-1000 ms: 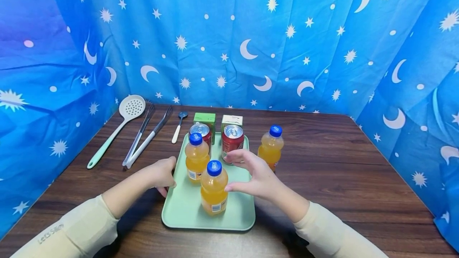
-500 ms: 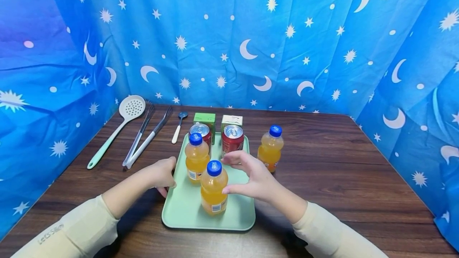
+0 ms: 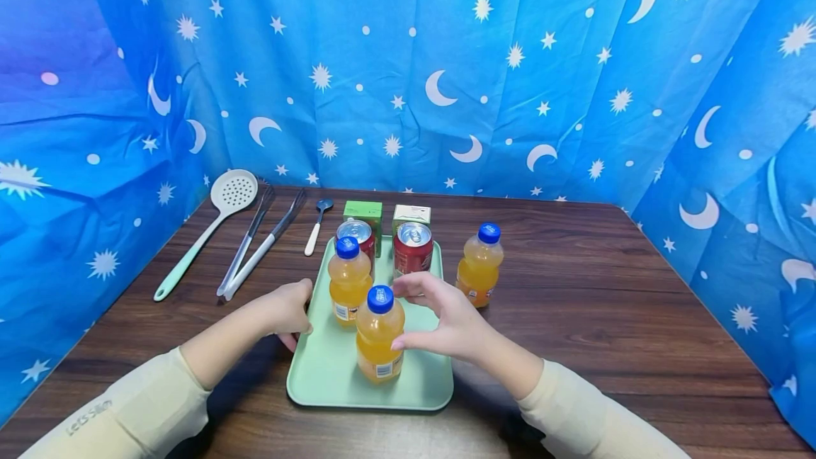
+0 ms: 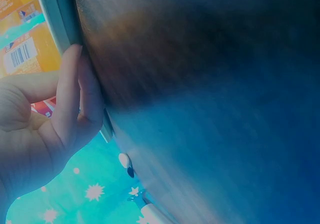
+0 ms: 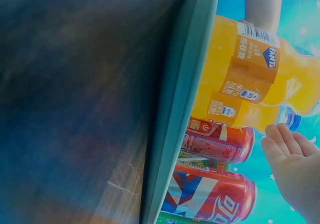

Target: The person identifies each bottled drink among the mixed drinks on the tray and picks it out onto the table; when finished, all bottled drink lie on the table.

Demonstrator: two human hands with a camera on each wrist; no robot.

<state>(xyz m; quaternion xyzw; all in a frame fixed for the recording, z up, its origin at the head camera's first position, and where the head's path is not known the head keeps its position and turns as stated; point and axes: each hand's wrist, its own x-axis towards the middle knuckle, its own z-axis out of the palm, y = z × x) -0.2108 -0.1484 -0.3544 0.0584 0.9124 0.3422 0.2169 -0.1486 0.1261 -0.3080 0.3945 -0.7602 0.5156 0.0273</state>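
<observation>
"What do the hands have?"

"The left hand (image 3: 291, 308) grips the side rim of the green tray (image 3: 325, 382), thumb over the edge. The right hand (image 3: 451, 317) is spread, thumb and fingers well apart, with nothing in its grasp."

"Does it touch the front bottle (image 3: 380, 346)?"

"I can't tell. Its thumb overlaps that bottle, which stands upright on the tray between the hands. A second bottle (image 3: 348, 280) stands nearer the left hand, and a third bottle (image 3: 479, 269) just beyond the right hand, on the table (image 3: 586, 303)."

"What differs from a second ago?"

"The right hand has shifted slightly left, its thumb further across the front bottle. The left hand and tray look unmoved."
</observation>
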